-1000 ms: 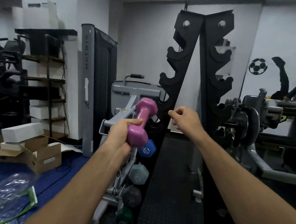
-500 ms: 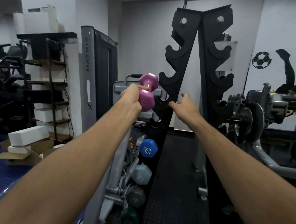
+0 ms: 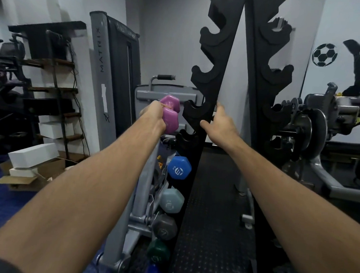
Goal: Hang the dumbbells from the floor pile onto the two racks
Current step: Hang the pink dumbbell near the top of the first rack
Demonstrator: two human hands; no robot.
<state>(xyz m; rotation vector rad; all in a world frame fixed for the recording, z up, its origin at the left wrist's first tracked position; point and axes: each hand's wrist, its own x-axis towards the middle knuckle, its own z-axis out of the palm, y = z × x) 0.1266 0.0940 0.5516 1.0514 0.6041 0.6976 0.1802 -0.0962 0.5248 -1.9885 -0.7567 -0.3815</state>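
Purple dumbbell [image 3: 170,114] held up beside the left rack [image 3: 208,79].

The left hand [image 3: 154,114] grips the dumbbell by its handle, its heads stacked one above the other, just left of a bare cradle on the black rack's notched edge. The right hand [image 3: 219,122] rests on that rack's upright with fingers straight and spread, thumb against the front face. Lower on the same rack hang a blue dumbbell [image 3: 179,168], a pale grey-blue dumbbell [image 3: 171,200], a dark grey dumbbell [image 3: 164,227] and a green dumbbell [image 3: 158,251]. The right rack [image 3: 265,74] stands just beside it.
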